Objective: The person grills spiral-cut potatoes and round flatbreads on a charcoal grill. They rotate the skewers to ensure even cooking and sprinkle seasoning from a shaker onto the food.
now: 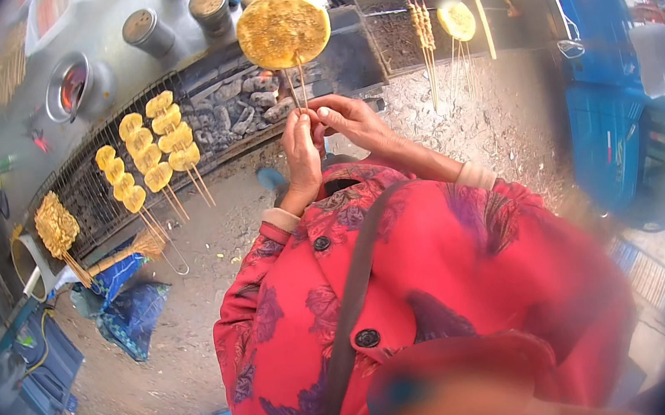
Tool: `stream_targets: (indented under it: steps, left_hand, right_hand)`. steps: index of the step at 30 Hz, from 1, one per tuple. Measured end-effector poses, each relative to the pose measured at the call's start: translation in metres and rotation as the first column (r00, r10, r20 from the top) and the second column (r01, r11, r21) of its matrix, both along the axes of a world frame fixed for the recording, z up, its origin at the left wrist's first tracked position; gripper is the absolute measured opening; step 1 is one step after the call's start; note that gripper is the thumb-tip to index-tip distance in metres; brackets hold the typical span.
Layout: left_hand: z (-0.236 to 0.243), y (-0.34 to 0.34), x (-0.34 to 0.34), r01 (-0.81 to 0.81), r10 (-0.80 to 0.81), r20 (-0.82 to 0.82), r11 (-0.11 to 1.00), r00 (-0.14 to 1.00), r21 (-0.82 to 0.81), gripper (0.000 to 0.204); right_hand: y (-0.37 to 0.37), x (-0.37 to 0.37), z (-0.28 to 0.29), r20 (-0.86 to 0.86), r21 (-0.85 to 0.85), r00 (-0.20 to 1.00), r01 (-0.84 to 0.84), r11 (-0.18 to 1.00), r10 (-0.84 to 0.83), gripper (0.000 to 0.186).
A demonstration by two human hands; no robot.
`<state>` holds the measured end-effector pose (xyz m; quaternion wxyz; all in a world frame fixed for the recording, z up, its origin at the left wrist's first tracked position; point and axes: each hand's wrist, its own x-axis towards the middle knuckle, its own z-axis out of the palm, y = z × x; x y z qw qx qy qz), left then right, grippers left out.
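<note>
In front of me a round, flat, golden-brown cake (283, 31), speckled with seasoning, stands up on thin wooden skewers (302, 85). Its face is toward me, above the charcoal grill. My left hand (302, 154) is closed on the lower ends of the skewers. My right hand (357, 123) meets it there, its thumb and fingers pinching the same sticks. The fingers partly hide the stick ends. Left of my hands, skewers of yellow slices (148, 156) lie on the wire rack (82, 186), their sticks pointing toward me. Farther left is a crinkled golden piece (57, 224) on sticks.
Grey charcoal (232, 111) fills the trough ahead. Behind it stand lidded shakers (210, 9) and a metal bowl (68, 84). At right, thin meat skewers (421, 24) and another round cake (457, 21) rest on the grill edge. Blue plastic containers (610, 112) stand far right.
</note>
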<state>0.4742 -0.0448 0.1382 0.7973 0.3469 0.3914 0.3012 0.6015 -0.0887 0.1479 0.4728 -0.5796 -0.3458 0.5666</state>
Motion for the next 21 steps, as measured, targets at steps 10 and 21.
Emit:
stream_targets:
  steps: [10,21]
  left_hand:
    - [-0.035,-0.041,0.103,0.659,-0.591,-0.303,0.602,0.748,0.452,0.029]
    - [-0.037,-0.029,-0.118,-0.085,0.222,-0.387,0.936,0.895,0.341,0.025]
  right_hand:
    - [-0.061,0.174,-0.029,0.010,-0.053,0.841,0.540,0.840,-0.541,0.023]
    - [-0.069,0.338,-0.003,0.727,-0.605,0.572,0.271,0.749,0.380,0.048]
